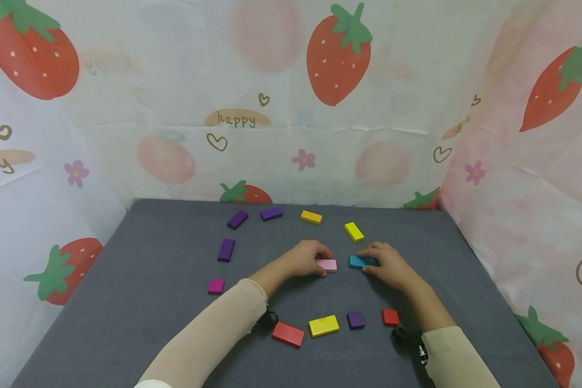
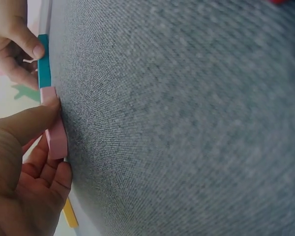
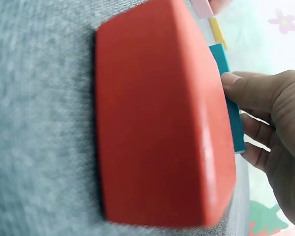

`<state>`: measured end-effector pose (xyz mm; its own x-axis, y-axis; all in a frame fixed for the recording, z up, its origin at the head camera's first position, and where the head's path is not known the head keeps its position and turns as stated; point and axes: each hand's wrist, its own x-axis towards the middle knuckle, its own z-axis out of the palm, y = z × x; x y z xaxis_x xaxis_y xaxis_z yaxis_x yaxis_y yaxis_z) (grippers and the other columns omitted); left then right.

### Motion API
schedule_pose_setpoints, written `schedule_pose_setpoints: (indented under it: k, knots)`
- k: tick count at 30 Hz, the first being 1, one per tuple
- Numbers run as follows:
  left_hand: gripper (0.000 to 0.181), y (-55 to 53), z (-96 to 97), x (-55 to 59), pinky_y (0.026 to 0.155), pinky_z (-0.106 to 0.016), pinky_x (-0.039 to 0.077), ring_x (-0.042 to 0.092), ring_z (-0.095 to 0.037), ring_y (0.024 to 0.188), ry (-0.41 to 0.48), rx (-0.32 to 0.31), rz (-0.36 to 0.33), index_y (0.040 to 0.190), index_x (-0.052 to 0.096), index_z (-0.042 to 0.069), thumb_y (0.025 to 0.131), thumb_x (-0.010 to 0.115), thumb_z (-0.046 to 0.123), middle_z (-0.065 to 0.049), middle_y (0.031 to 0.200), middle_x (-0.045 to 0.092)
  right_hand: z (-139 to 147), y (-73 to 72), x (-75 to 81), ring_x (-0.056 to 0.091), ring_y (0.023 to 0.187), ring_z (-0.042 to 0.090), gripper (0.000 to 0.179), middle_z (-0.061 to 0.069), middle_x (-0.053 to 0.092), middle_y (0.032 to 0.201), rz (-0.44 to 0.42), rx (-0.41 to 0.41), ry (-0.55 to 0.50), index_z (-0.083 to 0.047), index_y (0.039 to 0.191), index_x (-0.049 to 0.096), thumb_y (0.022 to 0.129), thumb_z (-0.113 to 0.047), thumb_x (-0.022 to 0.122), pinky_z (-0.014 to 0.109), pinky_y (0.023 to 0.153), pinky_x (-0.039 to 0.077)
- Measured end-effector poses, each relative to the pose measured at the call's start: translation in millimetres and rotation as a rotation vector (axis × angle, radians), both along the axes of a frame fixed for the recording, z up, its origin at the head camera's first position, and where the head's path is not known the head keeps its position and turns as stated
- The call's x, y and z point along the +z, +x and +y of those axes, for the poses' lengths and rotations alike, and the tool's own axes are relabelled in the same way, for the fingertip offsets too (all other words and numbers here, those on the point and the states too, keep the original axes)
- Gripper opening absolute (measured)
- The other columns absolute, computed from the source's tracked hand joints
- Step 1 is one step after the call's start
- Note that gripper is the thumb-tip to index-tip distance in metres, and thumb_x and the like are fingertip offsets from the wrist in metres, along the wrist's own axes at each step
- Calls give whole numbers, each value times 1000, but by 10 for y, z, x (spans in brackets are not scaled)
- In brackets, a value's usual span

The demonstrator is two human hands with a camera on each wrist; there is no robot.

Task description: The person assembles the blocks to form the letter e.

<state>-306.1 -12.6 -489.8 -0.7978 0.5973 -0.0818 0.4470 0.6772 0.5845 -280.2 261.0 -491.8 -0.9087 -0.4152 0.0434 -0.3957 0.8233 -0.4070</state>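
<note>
Near the middle of the grey cloth, my left hand [image 1: 306, 259] pinches a pink block [image 1: 327, 265] between thumb and fingers. To its right, my right hand [image 1: 389, 265] holds a blue block [image 1: 358, 262] the same way, thumb on the near side. A small gap parts the two blocks in the head view. The left wrist view shows the thumb on the pink block [image 2: 58, 135], with the teal-blue block [image 2: 44, 64] beyond it. In the right wrist view, fingers grip the blue block [image 3: 234, 118] behind a large, close red block [image 3: 152, 118].
Around the hands lie purple blocks [image 1: 237, 220], an orange block [image 1: 311, 217], yellow blocks [image 1: 354, 231], a magenta block [image 1: 216, 286], a coral-red block [image 1: 288, 334] and a red block [image 1: 390, 318]. A strawberry-print curtain [image 1: 271, 161] rises behind the table and at both sides.
</note>
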Motion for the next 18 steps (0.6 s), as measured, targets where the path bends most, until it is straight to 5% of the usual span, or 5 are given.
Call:
schedule_pose_setpoints:
  k: [18]
  knots:
    - [34, -2, -44, 52, 96, -33, 51, 60, -13, 101, -12, -7, 37, 123, 74, 14, 89, 80, 17, -1, 118, 71, 7, 28, -21, 54, 118, 34, 34, 10, 64, 123, 32, 3, -15, -14, 128, 72, 94, -14, 75, 58, 102, 44]
